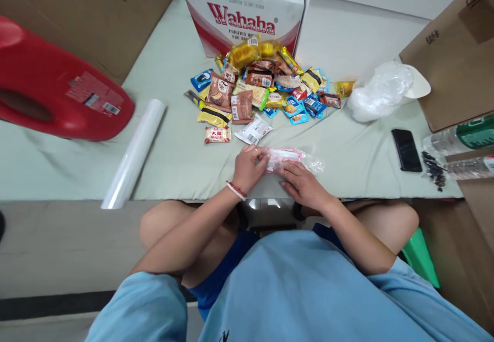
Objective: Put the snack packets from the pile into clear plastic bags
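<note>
A pink and white packet [284, 155] in clear plastic wrap lies on the cloth-covered table in front of me. My left hand [250, 168] pinches the packet's left end between thumb and fingers; a red and white bracelet circles that wrist. My right hand [303, 181] lies over the packet's lower right side, fingers stretched out and thumb apart. Loose clear wrap [314, 163] spreads out past the packet on the right. Just beyond my hands sit a white snack packet [253, 129] and a red and cream snack packet [217, 135].
A heap of wrapped snacks [266, 82] lies before a Wahaha carton [247, 15]. Leftward are a plastic film roll [134, 154] and a red jug [73, 95]. Rightward are a crumpled plastic bag [380, 92], a phone [406, 150] and bottles [469, 168].
</note>
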`<move>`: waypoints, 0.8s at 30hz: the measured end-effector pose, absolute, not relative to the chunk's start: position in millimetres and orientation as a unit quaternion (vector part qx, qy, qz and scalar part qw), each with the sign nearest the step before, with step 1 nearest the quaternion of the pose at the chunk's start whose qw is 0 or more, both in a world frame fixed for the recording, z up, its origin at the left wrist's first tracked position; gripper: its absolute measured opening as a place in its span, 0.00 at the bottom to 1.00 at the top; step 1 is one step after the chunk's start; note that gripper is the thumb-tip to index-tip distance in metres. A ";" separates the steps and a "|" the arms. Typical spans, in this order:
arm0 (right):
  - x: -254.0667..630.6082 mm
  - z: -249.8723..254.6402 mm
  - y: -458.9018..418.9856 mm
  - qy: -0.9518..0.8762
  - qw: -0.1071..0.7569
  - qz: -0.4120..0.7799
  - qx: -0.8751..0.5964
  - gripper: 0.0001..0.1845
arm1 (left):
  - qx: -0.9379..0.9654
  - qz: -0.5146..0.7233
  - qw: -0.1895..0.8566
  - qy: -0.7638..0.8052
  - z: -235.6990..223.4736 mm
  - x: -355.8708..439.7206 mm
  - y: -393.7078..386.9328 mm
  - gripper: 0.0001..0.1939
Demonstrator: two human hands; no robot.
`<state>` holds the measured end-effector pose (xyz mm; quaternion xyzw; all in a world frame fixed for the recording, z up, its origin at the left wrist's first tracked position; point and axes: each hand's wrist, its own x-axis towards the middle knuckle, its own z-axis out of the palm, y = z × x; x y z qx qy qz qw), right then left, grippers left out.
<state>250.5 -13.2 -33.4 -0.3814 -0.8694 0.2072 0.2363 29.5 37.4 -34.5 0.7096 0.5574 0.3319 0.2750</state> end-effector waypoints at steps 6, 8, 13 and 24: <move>249.7 -36.7 -10.4 -0.869 0.260 0.207 -0.367 0.19 | 0.782 0.344 0.266 0.446 -32.1 36.2 34.0 0.11; 250.9 -32.0 -10.1 -0.864 0.265 0.218 -0.368 0.19 | 0.820 0.303 0.230 0.427 -33.5 40.3 33.3 0.12; 273.9 -7.2 -9.5 -0.792 0.335 0.269 -0.434 0.15 | 0.830 0.225 0.151 0.487 -35.8 50.8 33.1 0.13; 323.5 -34.9 21.3 -0.582 0.259 0.123 -0.761 0.32 | 0.810 0.235 0.061 0.534 -31.6 80.7 37.8 0.08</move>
